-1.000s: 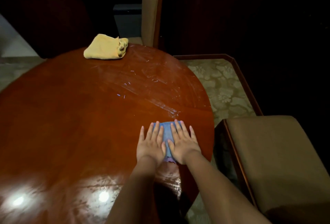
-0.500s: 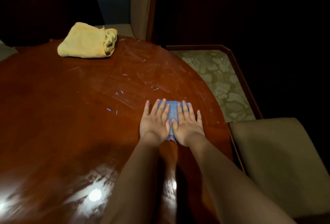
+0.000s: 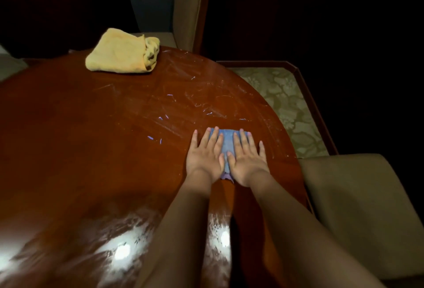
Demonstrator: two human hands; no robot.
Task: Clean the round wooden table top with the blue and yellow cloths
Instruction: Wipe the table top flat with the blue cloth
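1. While both hands lie flat on it, the blue cloth (image 3: pixel 226 147) sits near the right edge of the round wooden desk (image 3: pixel 91 138), only a strip of it showing between them.
2. Left hand (image 3: pixel 205 158) and right hand (image 3: pixel 247 161) press side by side, fingers straight and spread, thumbs nearly meeting; neither grips the fabric.
3. Just beyond the blue cloth, toward the desk's middle and far side, pale smears and small bluish flecks (image 3: pixel 150 138) mark the wood, so the wiping looks unfinished.
4. To do this stroke well, I would keep the palms' weight even, slide the cloth in overlapping passes through the streaks, and watch that its loose near corner does not fold under.
5. Close to the desk's rim, a lighter push would help keep the cloth from slipping off toward the chair seat (image 3: pixel 358 207) beside it.
6. At the far edge of the desk, well apart from the blue cloth, the yellow cloth (image 3: pixel 119 52) lies folded and untouched, probably for a later pass.
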